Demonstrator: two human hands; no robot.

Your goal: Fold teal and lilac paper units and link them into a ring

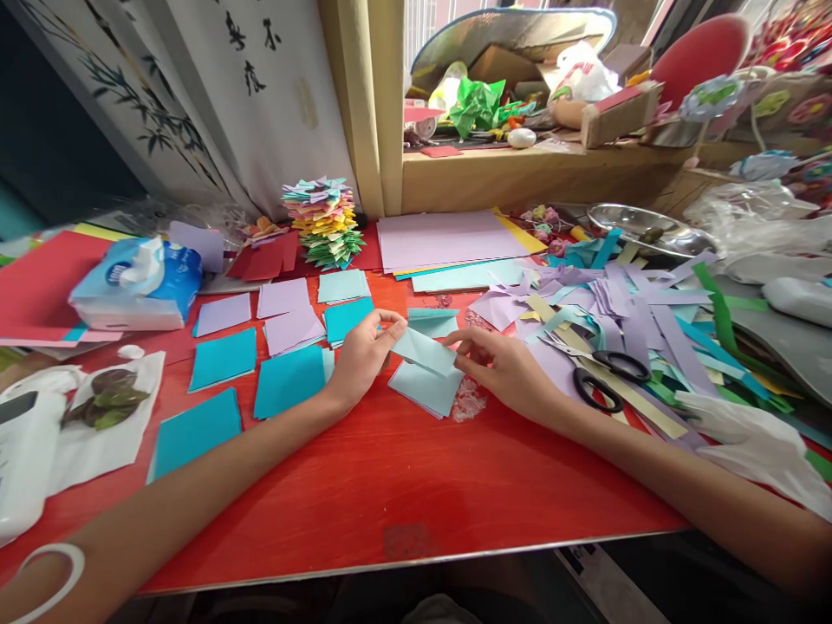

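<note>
A pale blue folded sheet of paper (424, 352) is held between my two hands above the table's middle. My left hand (365, 354) pinches its left end between thumb and fingers. At the right end, the fingertips of my right hand (497, 364) close on the paper's edge. Just under it lies a small stack of pale blue paper (425, 390), with a lilac edge showing. Another pale blue folded piece (432, 322) rests behind the held sheet. Left of my left hand are stacks of teal paper (290, 383) and lilac paper (294, 329).
Black-handled scissors (601, 379) lie on lilac, green and blue paper strips (624, 303) at right. A folded-paper tower (323, 224) stands behind the stacks. Large lilac sheets (448, 241) lie at the back. A tissue pack (138, 282) sits left on the red table (364, 511).
</note>
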